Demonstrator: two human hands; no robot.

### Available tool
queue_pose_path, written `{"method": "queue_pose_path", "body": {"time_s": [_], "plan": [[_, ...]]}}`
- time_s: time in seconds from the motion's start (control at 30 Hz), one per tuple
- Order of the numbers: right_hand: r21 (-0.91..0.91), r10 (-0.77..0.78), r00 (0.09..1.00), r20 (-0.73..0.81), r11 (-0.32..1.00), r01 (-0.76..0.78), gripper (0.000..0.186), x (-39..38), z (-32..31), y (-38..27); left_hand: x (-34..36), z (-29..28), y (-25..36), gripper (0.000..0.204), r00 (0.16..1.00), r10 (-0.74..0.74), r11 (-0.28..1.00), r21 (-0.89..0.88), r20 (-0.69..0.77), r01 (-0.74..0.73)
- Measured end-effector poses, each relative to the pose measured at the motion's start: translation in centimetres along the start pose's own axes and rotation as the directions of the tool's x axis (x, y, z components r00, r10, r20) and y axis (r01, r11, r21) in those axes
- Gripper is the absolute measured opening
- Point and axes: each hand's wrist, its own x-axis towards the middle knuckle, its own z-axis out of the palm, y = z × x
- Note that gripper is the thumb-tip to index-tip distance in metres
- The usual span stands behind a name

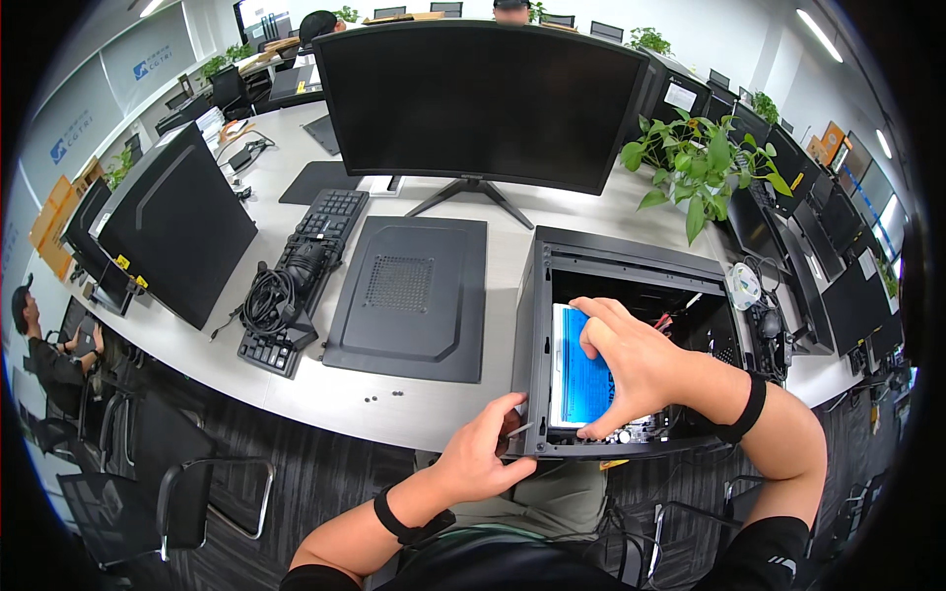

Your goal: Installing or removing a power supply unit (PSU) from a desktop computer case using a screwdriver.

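At the far left of the white desk (434, 409) a black monitor (172, 231) leans tilted, well away from the open computer case (631, 266) that all the work centres on. Next comes a black keyboard (305, 276) with a bundle of black cable (268, 298) lying on it, then the flat black side panel (409, 295) resting just left of the case, with a few small dark screws (382, 397) on the desk in front of that panel. Behind the panel and the case stands a large curved monitor (478, 98). The left hand (483, 453) is curled shut on the case's near left corner and seems to pinch a thin tool or screw against the rim, too small to tell which. Inside the case, near its left wall, sits a white and blue drive (576, 374); the right hand (636, 364) is half open over it, thumb at the far end and fingertips on the near end, holding it flat. To seat this well, I'd say, keep the drive level and square to the case wall and keep the left hand bracing the frame so it doesn't slide. A leafy green plant (700, 163) stands behind the case's far right corner, and coiled cables (759, 295) lie just right of the case.
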Motion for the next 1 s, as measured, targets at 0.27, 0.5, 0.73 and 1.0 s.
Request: {"method": "queue_pose_path", "body": {"time_s": [0.27, 0.5, 0.73, 1.0], "plan": [[-0.028, 0.0, 1.0, 0.016, 1.0, 0.0, 0.077, 0.21, 0.03, -0.25, -0.04, 0.01, 0.04, 0.078, 1.0, 0.002, 1.0, -0.011, -0.015, -0.002], [-0.089, 0.012, 0.996, 0.084, 0.996, -0.004, 0.079, 0.09, -0.51, -0.73, -0.02, -0.07, 0.02, 0.078, 0.998, -0.06, 0.997, -0.042, 0.013, 0.06], [-0.114, 0.033, 0.99, 0.137, 0.993, -0.017, 0.082, 0.28, -0.54, -0.82, 0.02, -0.13, -0.12, 0.079, 1.0, 0.002, 1.0, -0.018, -0.008, -0.002], [-0.092, 0.078, 0.981, 0.18, 0.994, -0.062, 0.105, 0.19, -0.68, -0.3, 0.1, -0.23, 0.43, 0.09, 0.999, -0.046, 0.997, -0.058, 0.019, 0.047]]}}
